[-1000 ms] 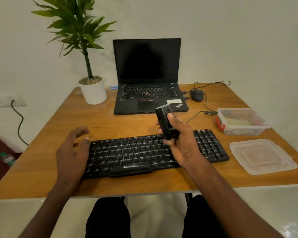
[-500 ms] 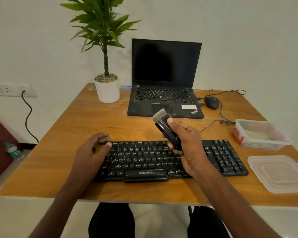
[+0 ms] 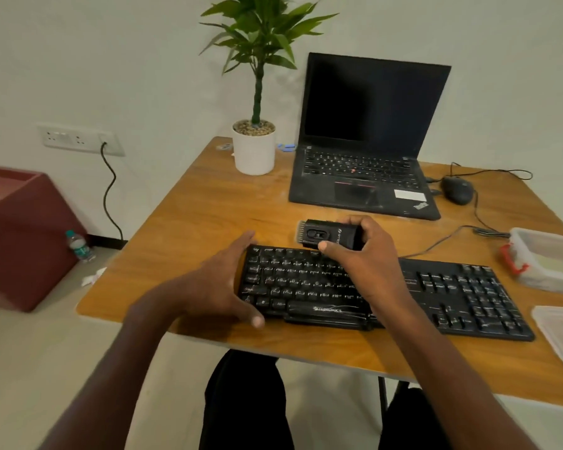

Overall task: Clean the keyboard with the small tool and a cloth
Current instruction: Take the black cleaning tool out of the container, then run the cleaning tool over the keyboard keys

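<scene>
Fingers of the right hand (image 3: pixel 368 251) curl round a small black brush tool (image 3: pixel 327 237), bristles pointing away from the palm, just beyond the keyboard (image 3: pixel 387 290) top row; judged poised for sweeping. Nearer the body from that grip, the left hand (image 3: pixel 221 284) lies flat and relaxed against the keyboard's end, likely bracing it. Bare table (image 3: pixel 215 206) beyond allows strokes. No cloth identifiable.

Office-type workstation. Wooden table (image 3: pixel 208 203) carries an open laptop (image 3: pixel 368 141), wired mouse (image 3: pixel 457 190), external keyboard (image 3: pixel 436 293) and potted plant (image 3: pixel 255 92). Wall socket strip (image 3: pixel 78 139) alongside.
</scene>
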### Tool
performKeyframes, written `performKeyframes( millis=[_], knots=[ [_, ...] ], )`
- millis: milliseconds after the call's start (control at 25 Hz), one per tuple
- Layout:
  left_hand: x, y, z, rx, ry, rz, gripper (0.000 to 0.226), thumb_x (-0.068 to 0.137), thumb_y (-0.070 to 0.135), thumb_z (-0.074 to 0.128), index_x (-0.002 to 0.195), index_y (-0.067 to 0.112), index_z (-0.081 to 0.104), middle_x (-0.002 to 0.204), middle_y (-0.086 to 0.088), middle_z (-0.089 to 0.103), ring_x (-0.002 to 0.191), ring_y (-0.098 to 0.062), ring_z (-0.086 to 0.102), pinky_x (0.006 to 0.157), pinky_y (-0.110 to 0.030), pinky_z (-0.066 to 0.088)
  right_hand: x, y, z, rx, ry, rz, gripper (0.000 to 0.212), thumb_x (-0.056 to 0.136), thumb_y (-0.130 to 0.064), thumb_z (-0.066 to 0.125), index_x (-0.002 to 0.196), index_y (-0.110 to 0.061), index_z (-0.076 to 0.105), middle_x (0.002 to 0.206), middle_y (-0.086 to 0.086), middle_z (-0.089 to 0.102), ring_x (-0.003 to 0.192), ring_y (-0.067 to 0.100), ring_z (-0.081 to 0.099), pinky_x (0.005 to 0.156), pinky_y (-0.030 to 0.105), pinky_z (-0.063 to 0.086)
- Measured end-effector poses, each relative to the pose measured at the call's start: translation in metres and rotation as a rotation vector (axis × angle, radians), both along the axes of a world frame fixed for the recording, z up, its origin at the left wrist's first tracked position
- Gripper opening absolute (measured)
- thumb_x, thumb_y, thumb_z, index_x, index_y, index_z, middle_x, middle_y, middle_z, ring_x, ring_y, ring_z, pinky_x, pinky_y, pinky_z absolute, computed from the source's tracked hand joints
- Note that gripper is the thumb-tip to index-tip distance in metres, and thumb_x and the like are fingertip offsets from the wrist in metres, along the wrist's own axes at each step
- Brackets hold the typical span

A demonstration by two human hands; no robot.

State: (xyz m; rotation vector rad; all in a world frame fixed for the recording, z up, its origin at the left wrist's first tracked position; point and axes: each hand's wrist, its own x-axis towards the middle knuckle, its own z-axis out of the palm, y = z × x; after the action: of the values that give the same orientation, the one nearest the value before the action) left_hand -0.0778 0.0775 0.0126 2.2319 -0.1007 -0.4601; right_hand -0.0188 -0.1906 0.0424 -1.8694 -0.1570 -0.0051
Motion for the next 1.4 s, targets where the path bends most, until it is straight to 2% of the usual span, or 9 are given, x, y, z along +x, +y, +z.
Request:
performKeyframes(
  millis=[80,320,560,720,840,1040,1160,1280,1400],
  knots=[
    [0.001,-0.006,-0.001,0.163,-0.054,0.016,0.163,0.046,0.063,0.101,0.166,0.041,-0.006,0.169,0.015,0.020,0.154,-0.015,0.021,0.131,-0.048,0.016,-0.001,0.012,0.000,-0.020,-0.053,0.029,0.036,0.088,-0.028,0.082,0.118,-0.031,0.062,0.109,-0.011,0.072,0.098,0.006,0.069,0.085,0.033,0.059],
    [0.001,-0.003,0.006,0.070,-0.094,0.155,0.151,0.050,0.053,0.104,0.158,0.056,-0.002,0.165,0.009,0.032,0.152,-0.028,0.026,0.127,-0.055,0.021,0.011,0.054,0.016,-0.003,-0.090,0.173,0.027,0.100,-0.016,0.065,0.124,-0.028,0.059,0.111,-0.014,0.063,0.104,0.009,0.065,0.087,0.036,0.061],
    [-0.003,0.002,0.013,0.038,-0.111,0.182,0.150,0.053,0.049,0.104,0.159,0.051,-0.002,0.138,0.032,0.038,0.144,-0.013,0.030,0.129,-0.052,0.018,0.024,0.098,0.024,-0.210,-0.244,0.438,0.050,0.100,-0.004,0.056,0.131,-0.043,0.054,0.113,-0.008,0.062,0.102,0.009,0.063,0.085,0.042,0.062],
    [-0.007,-0.003,0.022,0.041,-0.096,0.205,0.146,0.063,0.037,0.102,0.163,0.045,-0.005,0.136,0.027,0.031,0.146,-0.016,0.017,0.125,-0.048,0.014,0.036,0.096,0.031,-0.522,-0.329,0.484,0.053,0.097,0.000,0.058,0.127,-0.043,0.055,0.120,0.001,0.061,0.106,0.020,0.062,0.082,0.045,0.061],
    [-0.007,-0.003,0.021,0.035,-0.108,0.199,0.144,0.066,0.033,0.100,0.164,0.041,-0.006,0.121,0.040,0.023,0.152,-0.021,0.015,0.124,-0.045,0.013,0.034,0.099,0.032,-0.366,-0.308,0.473,0.053,0.098,0.002,0.057,0.129,-0.042,0.056,0.118,-0.003,0.060,0.100,0.013,0.062,0.076,0.036,0.062],
    [-0.004,0.000,0.017,0.035,-0.070,0.219,0.147,0.061,0.039,0.102,0.164,0.043,-0.003,0.158,0.011,0.029,0.156,-0.031,0.011,0.126,-0.051,0.015,0.041,0.101,0.023,-0.499,-0.395,0.344,0.056,0.093,0.005,0.058,0.126,-0.041,0.056,0.116,0.001,0.061,0.102,0.020,0.062,0.080,0.041,0.059],
    [-0.004,-0.002,0.016,0.028,-0.081,0.209,0.146,0.061,0.038,0.102,0.164,0.042,-0.001,0.152,0.015,0.031,0.156,-0.027,0.012,0.126,-0.049,0.014,0.040,0.102,0.024,-0.388,-0.322,0.416,0.052,0.096,0.003,0.057,0.126,-0.039,0.059,0.111,-0.006,0.062,0.096,0.009,0.062,0.071,0.026,0.056],
    [-0.003,0.001,0.013,0.035,-0.056,0.237,0.149,0.057,0.042,0.103,0.163,0.046,-0.001,0.164,0.006,0.027,0.156,-0.034,0.010,0.126,-0.056,0.018,0.045,0.105,0.026,-0.490,-0.396,0.340,0.057,0.095,0.003,0.057,0.129,-0.042,0.058,0.116,-0.001,0.062,0.104,0.020,0.062,0.081,0.038,0.060],
    [-0.003,0.001,0.012,0.052,-0.061,0.221,0.148,0.058,0.042,0.103,0.164,0.044,0.000,0.165,0.007,0.026,0.156,-0.033,0.011,0.126,-0.055,0.017,0.046,0.104,0.027,-0.445,-0.324,0.373,0.060,0.097,0.002,0.056,0.132,-0.046,0.058,0.116,-0.003,0.060,0.108,0.022,0.063,0.083,0.039,0.061]
  ],
)
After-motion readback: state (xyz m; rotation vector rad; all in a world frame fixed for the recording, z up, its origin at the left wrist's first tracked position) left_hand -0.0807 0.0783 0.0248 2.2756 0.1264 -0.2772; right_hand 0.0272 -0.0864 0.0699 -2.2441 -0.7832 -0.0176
